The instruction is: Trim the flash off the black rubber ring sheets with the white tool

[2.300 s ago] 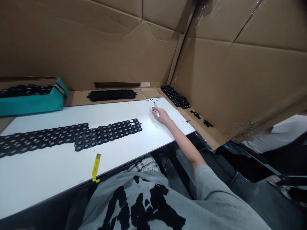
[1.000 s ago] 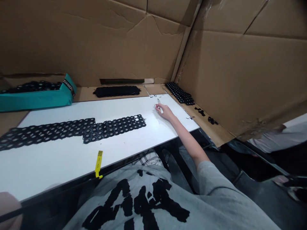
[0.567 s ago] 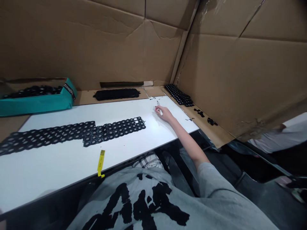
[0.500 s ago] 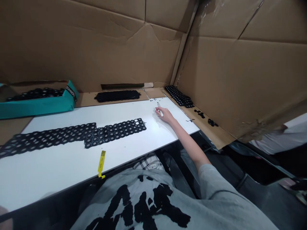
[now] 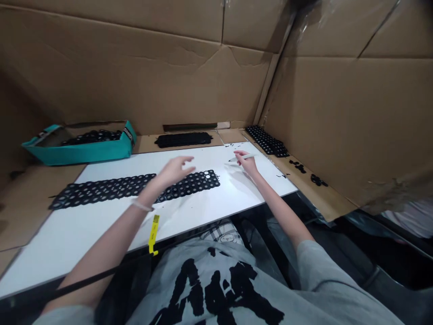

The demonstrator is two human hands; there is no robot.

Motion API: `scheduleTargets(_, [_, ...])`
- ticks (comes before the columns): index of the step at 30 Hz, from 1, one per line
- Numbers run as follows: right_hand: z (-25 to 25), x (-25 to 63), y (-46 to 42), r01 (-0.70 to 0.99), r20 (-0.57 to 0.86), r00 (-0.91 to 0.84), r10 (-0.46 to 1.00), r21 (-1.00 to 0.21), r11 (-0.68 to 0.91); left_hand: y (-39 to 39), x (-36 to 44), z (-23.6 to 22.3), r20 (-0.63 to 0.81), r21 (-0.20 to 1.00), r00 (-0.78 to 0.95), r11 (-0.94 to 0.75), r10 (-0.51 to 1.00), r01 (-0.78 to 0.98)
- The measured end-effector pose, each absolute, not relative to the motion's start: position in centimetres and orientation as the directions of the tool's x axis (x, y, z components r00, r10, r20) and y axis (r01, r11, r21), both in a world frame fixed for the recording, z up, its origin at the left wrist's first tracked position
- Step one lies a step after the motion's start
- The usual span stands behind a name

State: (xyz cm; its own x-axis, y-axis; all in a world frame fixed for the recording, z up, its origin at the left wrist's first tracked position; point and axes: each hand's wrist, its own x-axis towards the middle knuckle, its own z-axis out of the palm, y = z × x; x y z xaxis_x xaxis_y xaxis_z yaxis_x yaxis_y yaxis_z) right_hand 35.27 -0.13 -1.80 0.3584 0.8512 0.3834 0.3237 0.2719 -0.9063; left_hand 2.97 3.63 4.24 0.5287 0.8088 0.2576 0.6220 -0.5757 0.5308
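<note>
Two black sheets of joined rings (image 5: 101, 192) lie end to end on the lit white board (image 5: 111, 239). Over the right-hand sheet (image 5: 192, 186) hovers my left hand (image 5: 175, 170), fingers apart and nothing in them. My right hand (image 5: 248, 163), beyond the sheet's right end, is closed round a slim white pen-like tool (image 5: 246, 157) with a dark tip pointing left. Two holes near the sheet's upper right corner show bright white. Small black scraps (image 5: 235, 145) are scattered at the board's far edge.
A teal box (image 5: 84, 153) with black ring pieces stands at back left. Behind the board lies a stack of black sheets (image 5: 183, 139). More perforated sheets (image 5: 267, 141) and small black pieces (image 5: 318, 180) rest along the right cardboard strip. Cardboard walls (image 5: 142, 76) enclose the back and right. A yellow tag (image 5: 154, 232) hangs at the front edge.
My left hand has come in from the lower left to above the right-hand sheet. In my right hand the tool has turned from roughly upright to nearly level. The view has shifted left.
</note>
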Motion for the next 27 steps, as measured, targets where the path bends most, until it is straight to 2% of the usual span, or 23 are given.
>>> scheduleTargets(3, [-1.9, 33.6, -0.1, 0.053, 0.218, 0.333, 0.918, -0.976, 0.213, 4.4, 4.1, 1.6, 0.107, 0.372, 0.590, -0.583, 0.800, 0.722])
scheduleTargets(5, [-1.8, 32.5, -0.3, -0.064, 0.143, 0.281, 0.949, -0.984, 0.167, 4.9, 5.3, 0.4, 0.071, 0.329, 0.589, -0.576, 0.805, 0.748])
scheduleTargets(8, [-1.4, 31.1, -1.0, -0.161, 0.119, 0.236, 0.964, -0.974, 0.159, 5.3, 6.7, 0.0, 0.022, 0.394, 0.588, -0.548, 0.808, 0.738])
scheduleTargets(13, [-0.8, 29.6, -2.6, -0.132, 0.179, 0.256, 0.950, -0.967, 0.218, 4.7, 6.7, 1.1, -0.041, 0.470, 0.639, -0.550, 0.768, 0.691])
scheduleTargets(16, [-0.8, 28.7, -3.2, -0.301, 0.119, 0.277, 0.953, -0.932, 0.203, 4.0, 6.4, 1.4, -0.037, 0.497, 0.682, -0.579, 0.730, 0.646])
scheduleTargets(18, [-0.8, 28.0, -3.4, -0.464, 0.034, 0.272, 0.962, -0.871, 0.162, 3.2, 6.6, 1.5, 0.024, 0.515, 0.684, -0.596, 0.729, 0.616])
scheduleTargets(21, [-0.6, 26.7, -3.3, -0.632, -0.083, 0.295, 0.952, -0.764, 0.130, 1.1, 7.7, 1.9, 0.252, 0.511, 0.634, -0.657, 0.731, 0.555])
scheduleTargets(23, [-0.3, 25.6, -3.3, -0.683, -0.135, 0.327, 0.935, -0.717, 0.135, -1.0, 8.7, 2.5, 0.369, 0.509, 0.629, -0.715, 0.684, 0.479])
scheduleTargets(27, [0.9, 23.5, -4.2, -0.695, -0.121, 0.339, 0.933, -0.701, 0.161, -5.5, 10.5, 3.9, 0.427, 0.549, 0.620, -0.734, 0.658, 0.400])
